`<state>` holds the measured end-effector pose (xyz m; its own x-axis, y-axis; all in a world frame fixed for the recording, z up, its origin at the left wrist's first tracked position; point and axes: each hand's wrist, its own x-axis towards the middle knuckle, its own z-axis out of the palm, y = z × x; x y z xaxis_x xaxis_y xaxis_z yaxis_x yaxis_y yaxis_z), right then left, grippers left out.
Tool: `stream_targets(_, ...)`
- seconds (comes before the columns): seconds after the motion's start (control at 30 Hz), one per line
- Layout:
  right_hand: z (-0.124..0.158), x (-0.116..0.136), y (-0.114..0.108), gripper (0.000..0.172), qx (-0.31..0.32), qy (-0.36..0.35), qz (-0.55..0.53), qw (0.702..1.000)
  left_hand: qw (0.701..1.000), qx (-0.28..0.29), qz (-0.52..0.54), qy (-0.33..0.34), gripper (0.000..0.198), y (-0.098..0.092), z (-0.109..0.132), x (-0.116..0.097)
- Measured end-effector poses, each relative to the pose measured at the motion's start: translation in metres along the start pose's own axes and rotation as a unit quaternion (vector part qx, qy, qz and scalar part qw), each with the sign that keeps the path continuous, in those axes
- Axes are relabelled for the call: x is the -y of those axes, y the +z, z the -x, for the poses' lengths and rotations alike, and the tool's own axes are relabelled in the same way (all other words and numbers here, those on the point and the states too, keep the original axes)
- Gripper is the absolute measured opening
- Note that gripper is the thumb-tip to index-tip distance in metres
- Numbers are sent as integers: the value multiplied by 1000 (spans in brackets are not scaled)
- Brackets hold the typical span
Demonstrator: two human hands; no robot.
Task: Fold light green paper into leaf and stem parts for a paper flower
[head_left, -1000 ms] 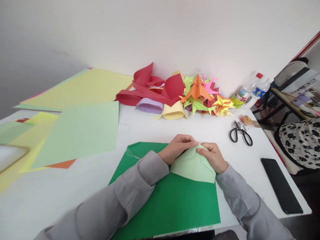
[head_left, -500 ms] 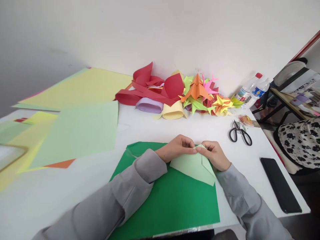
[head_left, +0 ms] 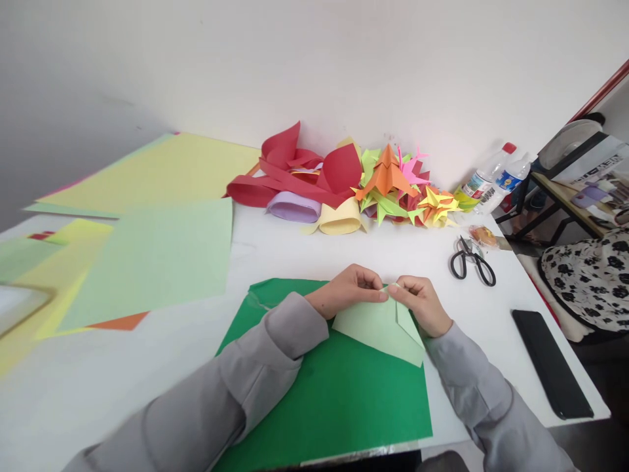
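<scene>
A piece of pale green paper (head_left: pixel 376 328), partly folded, is held above a dark green sheet (head_left: pixel 344 400) on the white table. My left hand (head_left: pixel 351 287) pinches its top edge between thumb and fingers. Close beside it, my right hand (head_left: pixel 423 303) grips the same edge, thumb on top, near a narrow folded flap on the right side. The two thumb tips almost meet. Behind the fingers, the paper's top corner is mostly hidden.
Large pale green sheets (head_left: pixel 171 262) and yellow sheets (head_left: pixel 162 167) spread over the left. Folded red paper shapes (head_left: pixel 295 177) and paper stars (head_left: pixel 388 180) line the wall. Black-handled scissors (head_left: pixel 472 261), a black phone (head_left: pixel 551 364) and plastic bottles (head_left: pixel 501 177) are on the right.
My right thumb has shifted slightly along the paper's top edge. The paper and my left hand stay nearly in place. The patterned cloth at far right has moved a little.
</scene>
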<state>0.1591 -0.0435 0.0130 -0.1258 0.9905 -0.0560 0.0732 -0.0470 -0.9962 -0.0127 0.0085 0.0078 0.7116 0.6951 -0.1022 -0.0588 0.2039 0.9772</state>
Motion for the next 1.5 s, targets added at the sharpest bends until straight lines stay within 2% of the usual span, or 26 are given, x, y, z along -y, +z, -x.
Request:
stream_targets(0.17, 0, -2, -3, 38, -41, 17, -52, 998, 1000, 20, 0, -10, 26, 1, 1, -1)
stream_targets(0.47, -1, -4, -3, 37, -30, -15, 18, 999, 999, 27, -31, 4, 27, 2, 0, -3)
stream_targets(0.63, 0, -1, -1, 41, -48, -18, 27, 998, 1000, -5, -12, 2, 28, 2, 0, -2)
stream_targets(0.77, 0, 5, 0, 46, -4, 3, 66, 998, 999, -43, 19, -19, 28, 2, 0, 0)
stream_targets(0.9, 0, 7, -1, 48, 23, 8, 86, 996, 998, -40, 39, -26, 26, 1, -1, 1)
stream_targets(1.03, 0, 6, 0, 46, 23, -2, 79, 997, 998, -43, 39, -19, 25, 2, -1, -1)
stream_targets(1.13, 1, 6, 1, 48, 10, 22, 55, 998, 997, -56, 53, -26, 25, 2, -1, -1)
stream_targets(1.27, 1, 6, 0, 45, 35, 67, 21, 997, 994, -85, 71, -20, 25, 2, 0, 0)
stream_targets(1.5, 0, 7, -2, 44, 53, 63, 6, 997, 993, -79, 83, -24, 25, 2, 0, -1)
